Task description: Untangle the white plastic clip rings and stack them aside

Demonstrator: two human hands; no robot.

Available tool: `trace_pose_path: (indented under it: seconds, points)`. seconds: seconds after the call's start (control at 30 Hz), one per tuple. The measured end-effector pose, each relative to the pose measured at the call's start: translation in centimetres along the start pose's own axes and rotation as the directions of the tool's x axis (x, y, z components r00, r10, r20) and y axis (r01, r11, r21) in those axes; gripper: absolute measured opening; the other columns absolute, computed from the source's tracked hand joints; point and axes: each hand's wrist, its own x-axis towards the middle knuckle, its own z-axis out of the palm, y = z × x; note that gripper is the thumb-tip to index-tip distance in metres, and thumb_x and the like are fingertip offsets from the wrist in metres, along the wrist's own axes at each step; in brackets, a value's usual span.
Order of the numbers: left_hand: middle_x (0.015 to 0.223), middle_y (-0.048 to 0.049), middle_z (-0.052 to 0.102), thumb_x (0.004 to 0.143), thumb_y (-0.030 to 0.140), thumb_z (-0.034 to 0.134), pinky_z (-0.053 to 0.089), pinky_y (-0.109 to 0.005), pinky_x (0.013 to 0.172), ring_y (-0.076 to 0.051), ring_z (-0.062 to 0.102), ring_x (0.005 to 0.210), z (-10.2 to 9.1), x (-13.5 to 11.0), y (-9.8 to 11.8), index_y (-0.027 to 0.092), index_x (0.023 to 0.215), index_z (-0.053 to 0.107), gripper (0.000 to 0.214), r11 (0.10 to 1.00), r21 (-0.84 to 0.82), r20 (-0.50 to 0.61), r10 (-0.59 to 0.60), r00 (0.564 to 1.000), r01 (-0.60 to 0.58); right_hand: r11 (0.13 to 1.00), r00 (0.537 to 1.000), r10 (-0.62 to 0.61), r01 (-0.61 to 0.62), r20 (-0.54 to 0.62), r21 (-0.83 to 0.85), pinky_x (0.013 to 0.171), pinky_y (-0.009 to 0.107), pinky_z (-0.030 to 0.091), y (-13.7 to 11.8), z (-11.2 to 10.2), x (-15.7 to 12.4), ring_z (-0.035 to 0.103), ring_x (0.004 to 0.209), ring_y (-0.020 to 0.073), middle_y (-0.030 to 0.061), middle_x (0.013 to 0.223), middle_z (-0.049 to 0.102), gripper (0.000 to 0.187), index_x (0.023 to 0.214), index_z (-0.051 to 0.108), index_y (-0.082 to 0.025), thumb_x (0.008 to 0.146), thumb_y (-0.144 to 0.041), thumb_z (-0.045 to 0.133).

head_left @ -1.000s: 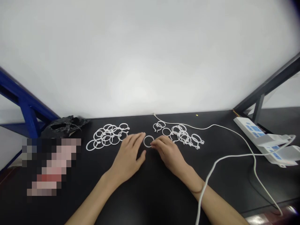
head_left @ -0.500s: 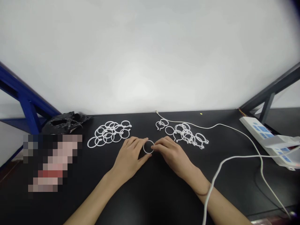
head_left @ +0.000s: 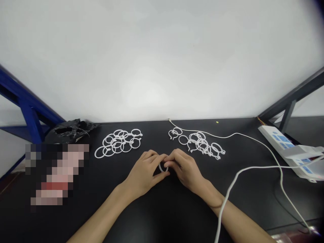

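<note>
A single white plastic ring sits between my two hands at the middle of the black table. My left hand and my right hand both pinch it with curled fingers, which hide most of it. A pile of closed white rings lies to the back left. Another pile of white rings, some with open ends, lies to the back right.
A white cable runs from the back wall across the right side and along my right forearm. A white power strip lies at the far right. Crumpled black plastic sits at the back left, by a blue frame.
Both hands drew the ring from farther back toward me. Their fingers went from lying beside it to closing round it.
</note>
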Motion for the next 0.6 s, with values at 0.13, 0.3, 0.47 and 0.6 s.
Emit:
trace_pose_path:
  seconds: [0.13,0.3,0.47,0.6]
  points:
    - [0.103,-0.0053,0.068,0.089,0.034,0.063,0.05,-0.038,0.087,-0.022,0.055,0.099,0.0,-0.1,0.0,0.018,0.12,0.057,0.035,0.999,-0.005,-0.01,0.042,0.999,-0.042,0.992,0.997,0.078,-0.08,0.027,0.098,0.065,0.023,0.05,-0.4,-0.2,0.1,0.061,0.071,0.0117,0.0,0.079,0.065,0.014,0.082,0.059,-0.021,0.095,-0.023,0.054]
    - [0.111,-0.0061,0.067,0.091,0.029,0.06,0.048,-0.039,0.09,-0.023,0.056,0.102,0.0,0.1,-0.6,0.018,0.128,0.051,0.039,0.992,0.099,-0.07,0.085,0.994,-0.078,0.991,0.991,0.132,-0.132,0.0,0.024,0.072,0.026,0.053,-0.1,0.2,0.3,0.064,0.077,0.014,0.0009,0.084,0.068,0.007,0.091,0.063,-0.022,0.093,-0.027,0.058]
    - [0.118,-0.01,0.063,0.093,0.029,0.055,0.045,-0.044,0.097,-0.027,0.054,0.11,-1.7,0.4,-2.5,0.016,0.125,0.051,0.036,0.961,0.231,-0.277,-0.085,0.957,0.152,0.863,0.992,0.092,-0.121,-0.082,-0.491,0.096,0.048,0.047,1.7,1.0,1.1,0.054,0.112,0.029,0.014,0.12,0.064,0.029,0.12,0.061,-0.016,0.095,-0.028,0.053]
    - [0.114,-0.0119,0.06,0.094,0.034,0.05,0.044,-0.049,0.095,-0.031,0.05,0.109,-3.7,0.2,-4.7,0.016,0.13,0.051,0.04,0.882,0.273,-0.444,-0.239,0.863,0.385,0.741,0.995,0.082,-0.097,-0.054,-0.664,0.095,0.053,0.046,2.9,1.4,1.5,0.05,0.117,0.0331,0.0144,0.128,0.061,0.029,0.12,0.062,-0.017,0.093,-0.023,0.055]
